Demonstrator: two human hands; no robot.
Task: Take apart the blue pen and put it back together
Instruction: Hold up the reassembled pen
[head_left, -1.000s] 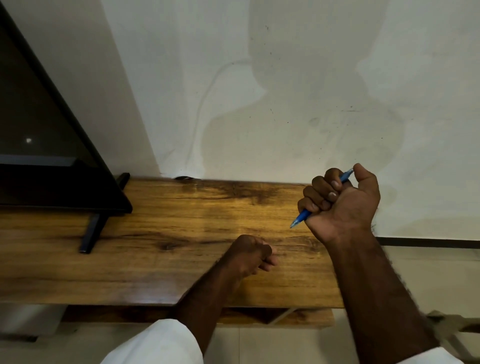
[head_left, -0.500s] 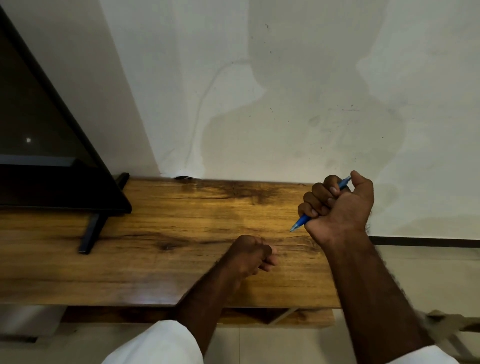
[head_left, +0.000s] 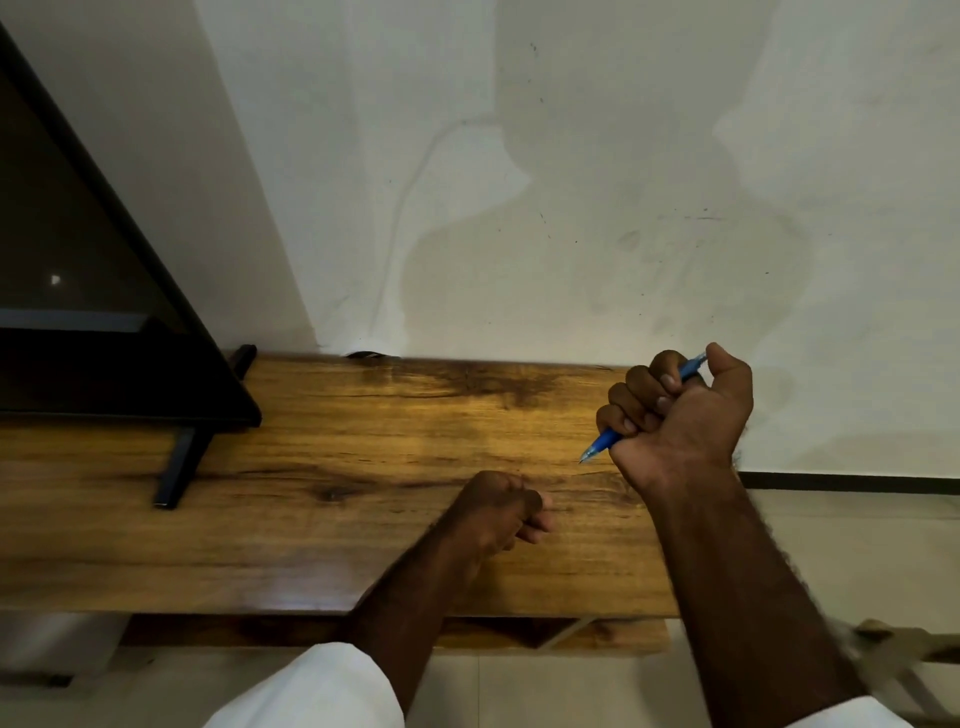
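A view from the person's head, looking down at a long wooden table that stands against a pale, stained wall. At the far left is a black screen on a thin dark stand leg. The right hand is raised above the right end of the table, all four fingers wrapped tight round the blue pen in a fist and the thumb standing up beside its back end. The pen lies slanted through the fist: its writing tip pokes out below, aimed down and to the left and clear of the wood, and its blue back end shows above, by the thumb. The left hand rests on the table nearer the person and a little to the left, its fingers curled under into a fist with nothing showing in it. It is well apart from the pen. A white sleeve shows at the bottom edge. Very little has changed over the last second. The right fist sank slightly at first and has since held steady, the pen's slant is the same, and the left hand has not stirred. The pen looks to be in one piece, so this reads as a pause. From here, opening it would most likely call for the left hand to come across and take the tip end.
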